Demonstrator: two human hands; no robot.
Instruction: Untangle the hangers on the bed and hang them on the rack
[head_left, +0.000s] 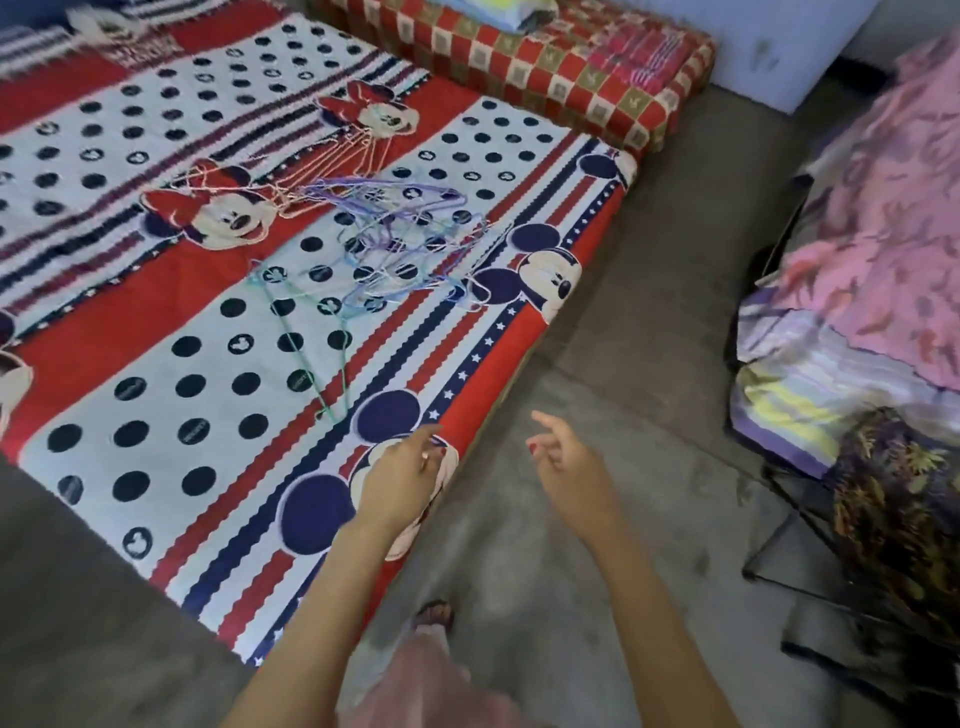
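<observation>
Head view: tangled hangers (395, 234) on bed (156, 322)

Dim, flat indoor light, soft motion blur throughout, wide-angle bending at the edges, no glare.

Bare forearms, no sleeves in view, no watch or bangles. Red polish on fingernails of left hand (402, 475) and right hand (563, 470). Pale pink loose garment (431, 680) below, light fabric. One foot (434, 613) pokes out under hem, blurred.
</observation>
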